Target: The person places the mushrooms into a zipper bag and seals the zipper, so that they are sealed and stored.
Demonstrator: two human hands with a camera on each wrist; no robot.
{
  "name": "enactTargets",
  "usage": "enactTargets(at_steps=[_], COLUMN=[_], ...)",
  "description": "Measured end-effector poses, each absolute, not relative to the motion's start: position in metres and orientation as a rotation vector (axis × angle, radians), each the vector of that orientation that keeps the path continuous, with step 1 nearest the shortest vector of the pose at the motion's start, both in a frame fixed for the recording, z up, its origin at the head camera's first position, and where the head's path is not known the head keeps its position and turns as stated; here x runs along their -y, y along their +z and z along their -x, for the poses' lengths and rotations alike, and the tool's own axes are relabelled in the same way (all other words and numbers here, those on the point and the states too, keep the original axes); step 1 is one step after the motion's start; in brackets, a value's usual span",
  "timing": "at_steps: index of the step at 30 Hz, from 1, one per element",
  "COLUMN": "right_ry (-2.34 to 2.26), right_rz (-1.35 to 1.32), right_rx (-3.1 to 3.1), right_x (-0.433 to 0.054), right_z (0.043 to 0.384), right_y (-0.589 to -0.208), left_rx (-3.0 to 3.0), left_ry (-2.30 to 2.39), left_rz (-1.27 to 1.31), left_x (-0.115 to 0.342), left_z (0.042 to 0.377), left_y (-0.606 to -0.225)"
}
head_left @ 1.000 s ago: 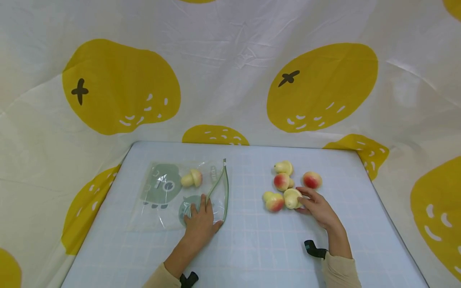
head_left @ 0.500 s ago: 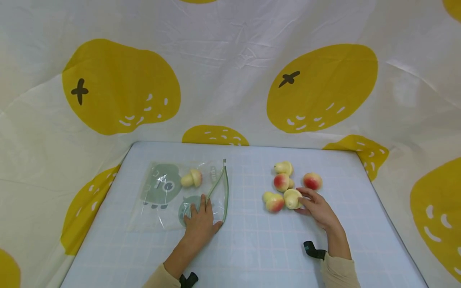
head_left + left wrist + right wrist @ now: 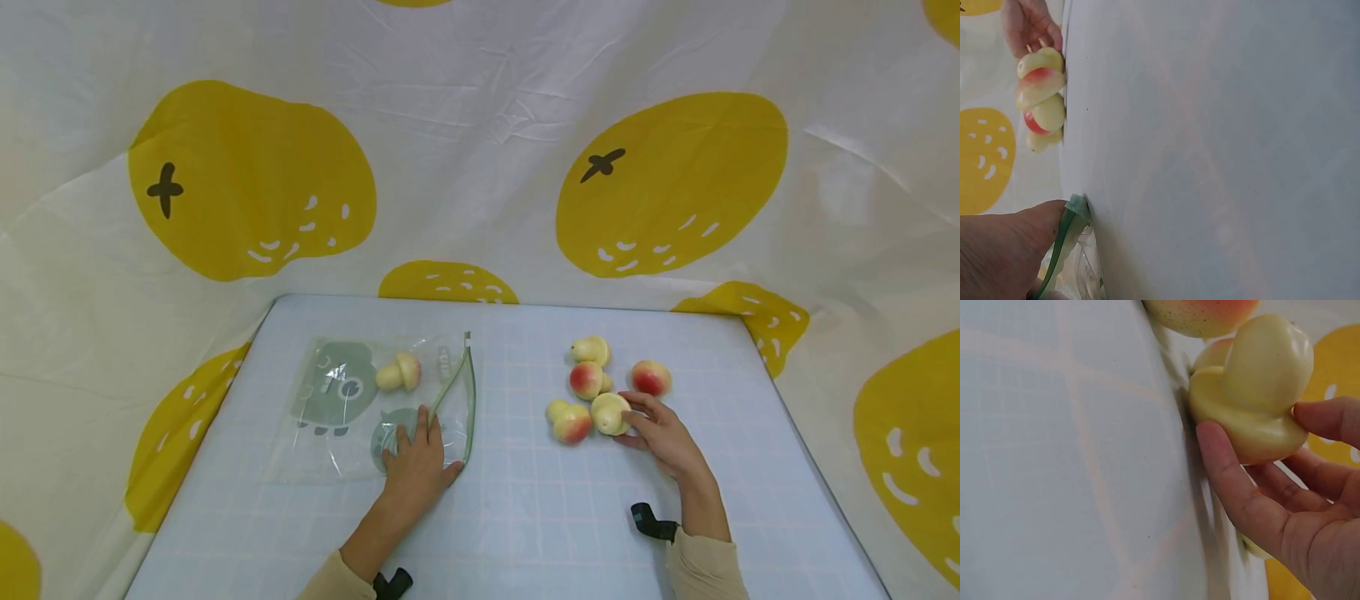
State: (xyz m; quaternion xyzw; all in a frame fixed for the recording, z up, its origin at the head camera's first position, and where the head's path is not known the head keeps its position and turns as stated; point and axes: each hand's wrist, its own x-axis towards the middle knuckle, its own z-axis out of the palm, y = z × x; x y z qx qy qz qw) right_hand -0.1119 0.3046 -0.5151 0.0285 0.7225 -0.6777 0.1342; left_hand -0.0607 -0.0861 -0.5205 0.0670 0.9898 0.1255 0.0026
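Observation:
My left hand (image 3: 416, 468) lies with spread fingers on a clear zip bag (image 3: 311, 458) printed with green cartoon creatures. Its thumb is at the green zip edge (image 3: 472, 417), which also shows beside the thumb in the left wrist view. Inside the bag's outline lies a yellow, mushroom-shaped toy fruit (image 3: 400, 372). On the right, my right hand (image 3: 666, 437) pinches a pale yellow toy fruit with a rounded knob (image 3: 609, 414). Thumb and finger sit on opposite sides of this piece (image 3: 1247, 425) in the right wrist view.
Around the held piece lie a yellow-red toy fruit (image 3: 572, 421), a red one with a yellow knob (image 3: 587, 379), a pear-like yellow one (image 3: 591, 349) and a red peach-like one (image 3: 650, 377). The table (image 3: 517, 517) meets a patterned curtain (image 3: 465, 183) behind.

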Motion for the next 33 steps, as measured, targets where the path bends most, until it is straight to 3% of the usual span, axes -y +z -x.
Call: enactTargets(at_steps=[20, 33], right_ry=[-2.107, -2.086], right_rz=[-0.064, -0.078], right_rx=[-2.003, -2.08], right_x=[-0.31, -0.298], right_z=[0.109, 0.107], right_y=[-0.518, -0.481], left_rx=[-3.1, -3.113], left_ry=[0.39, 0.401], left_rz=[-0.213, -0.214], left_x=[0.086, 0.085], left_z=[0.062, 0.062], left_y=[-0.521, -0.52])
